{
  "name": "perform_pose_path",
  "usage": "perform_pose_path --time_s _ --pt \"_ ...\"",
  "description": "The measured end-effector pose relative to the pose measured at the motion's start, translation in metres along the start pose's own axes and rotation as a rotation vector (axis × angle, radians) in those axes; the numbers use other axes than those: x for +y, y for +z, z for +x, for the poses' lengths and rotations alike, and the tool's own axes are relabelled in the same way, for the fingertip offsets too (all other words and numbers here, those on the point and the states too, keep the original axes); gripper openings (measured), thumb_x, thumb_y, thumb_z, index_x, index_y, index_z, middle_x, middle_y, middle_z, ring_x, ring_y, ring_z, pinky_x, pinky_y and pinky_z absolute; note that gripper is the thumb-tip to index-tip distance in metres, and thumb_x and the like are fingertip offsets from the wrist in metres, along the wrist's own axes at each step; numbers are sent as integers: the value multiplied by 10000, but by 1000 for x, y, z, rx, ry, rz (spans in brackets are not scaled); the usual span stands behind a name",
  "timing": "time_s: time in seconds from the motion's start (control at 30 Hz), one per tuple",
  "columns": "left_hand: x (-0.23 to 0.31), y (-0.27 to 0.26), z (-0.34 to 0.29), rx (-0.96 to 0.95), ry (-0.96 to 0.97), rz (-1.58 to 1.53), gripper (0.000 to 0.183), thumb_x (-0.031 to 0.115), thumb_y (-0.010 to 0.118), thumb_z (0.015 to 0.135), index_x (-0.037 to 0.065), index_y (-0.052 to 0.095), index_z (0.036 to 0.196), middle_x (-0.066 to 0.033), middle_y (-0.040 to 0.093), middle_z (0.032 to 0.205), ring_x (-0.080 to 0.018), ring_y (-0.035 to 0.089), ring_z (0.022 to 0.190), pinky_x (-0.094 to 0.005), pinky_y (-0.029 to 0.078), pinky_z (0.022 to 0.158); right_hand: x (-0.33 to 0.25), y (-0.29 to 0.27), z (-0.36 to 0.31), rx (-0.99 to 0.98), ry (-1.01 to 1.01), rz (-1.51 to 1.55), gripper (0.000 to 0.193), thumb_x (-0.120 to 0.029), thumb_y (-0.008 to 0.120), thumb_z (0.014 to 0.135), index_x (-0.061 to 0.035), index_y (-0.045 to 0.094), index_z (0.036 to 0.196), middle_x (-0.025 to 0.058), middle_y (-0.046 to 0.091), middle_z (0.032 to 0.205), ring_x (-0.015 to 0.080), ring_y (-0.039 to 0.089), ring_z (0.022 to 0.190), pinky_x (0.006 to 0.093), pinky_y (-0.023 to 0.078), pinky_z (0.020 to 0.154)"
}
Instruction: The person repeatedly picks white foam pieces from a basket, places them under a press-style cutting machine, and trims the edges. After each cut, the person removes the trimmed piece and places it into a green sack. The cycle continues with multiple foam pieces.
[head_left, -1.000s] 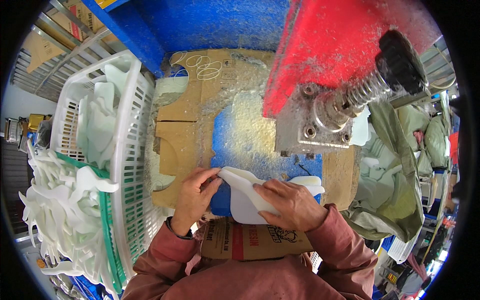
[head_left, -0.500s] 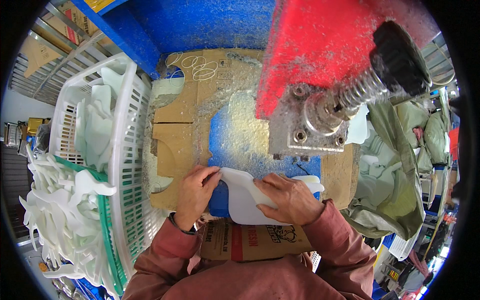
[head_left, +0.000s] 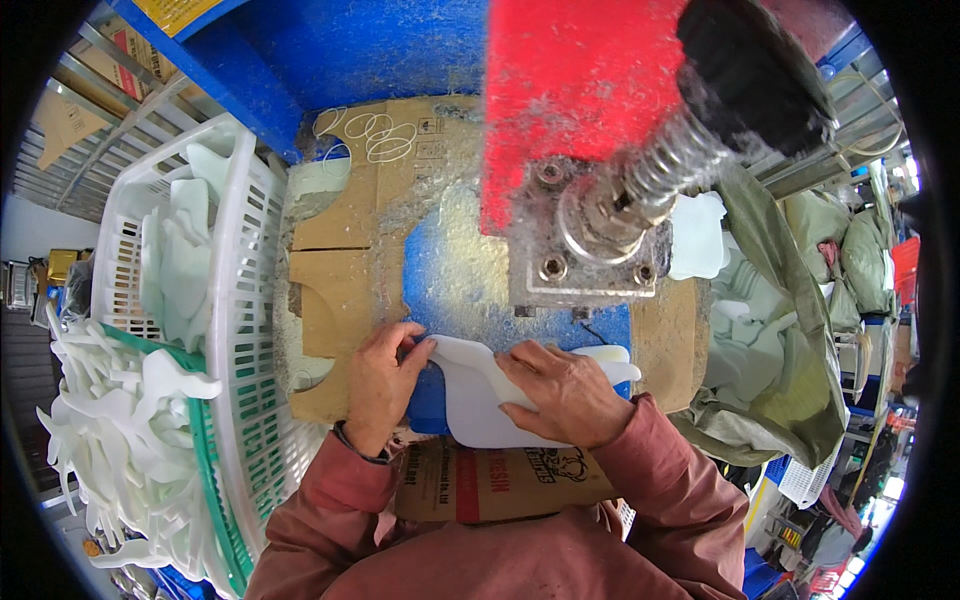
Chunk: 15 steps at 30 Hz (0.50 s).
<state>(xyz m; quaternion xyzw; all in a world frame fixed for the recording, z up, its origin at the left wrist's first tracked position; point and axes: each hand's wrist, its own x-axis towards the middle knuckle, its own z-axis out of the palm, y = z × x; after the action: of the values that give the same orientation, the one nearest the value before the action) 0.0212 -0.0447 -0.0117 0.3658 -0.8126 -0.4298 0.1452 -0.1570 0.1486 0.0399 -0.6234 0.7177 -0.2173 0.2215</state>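
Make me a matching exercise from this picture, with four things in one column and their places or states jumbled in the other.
Column one
1. Left hand
2. Right hand
3. Knob
4. Olive sack

Column two
A. Standing open on the right, pale pieces inside
B. Over the middle of the curved white piece
C. Black, beyond the upper end of the metal spring
D. At the left end of the curved white piece

Pairs: 1-D, 2-B, 3-C, 4-A
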Motion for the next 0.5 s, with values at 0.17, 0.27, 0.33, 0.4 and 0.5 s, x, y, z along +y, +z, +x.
perform_pose_path --time_s 0.17,0.27,0.33,0.4,0.5 --pt "1 -2 3 2 106 81 138 138 791 885 40 756 975 -133 699 885 -328 695 798 -407 549 707 -3 -1 1 -9 -28 -5 563 -242 770 848 -40 597 1345 137 588 1100 332 687 929 443 586 765" --pt "2 -1 3 -5 115 102 126 136 785 887 44 758 969 -133 694 878 -339 689 807 -418 547 714 -2 2 1 -31 -14 5 554 -259 761 857 -38 593 1337 143 586 1079 340 694 902 457 585 746" --pt "3 -1 4 -6 117 121 126 141 785 888 46 759 966 -132 693 877 -340 689 816 -422 546 719 -1 5 1 -35 -8 2 555 -261 764 856 -40 601 1338 133 584 1065 330 693 872 449 583 716" --pt "2 0 4 -15 113 127 124 144 784 889 48 758 964 -131 691 878 -345 686 818 -426 545 720 1 7 1 -31 -4 1 560 -259 773 851 -48 614 1344 114 581 1052 314 687 834 432 580 675" --pt "2 1 5 -16 137 144 119 145 783 887 51 753 954 -128 688 879 -351 682 821 -433 542 719 3 8 3 -39 4 2 549 -278 762 864 -45 615 1338 119 579 1052 313 688 844 435 578 671"
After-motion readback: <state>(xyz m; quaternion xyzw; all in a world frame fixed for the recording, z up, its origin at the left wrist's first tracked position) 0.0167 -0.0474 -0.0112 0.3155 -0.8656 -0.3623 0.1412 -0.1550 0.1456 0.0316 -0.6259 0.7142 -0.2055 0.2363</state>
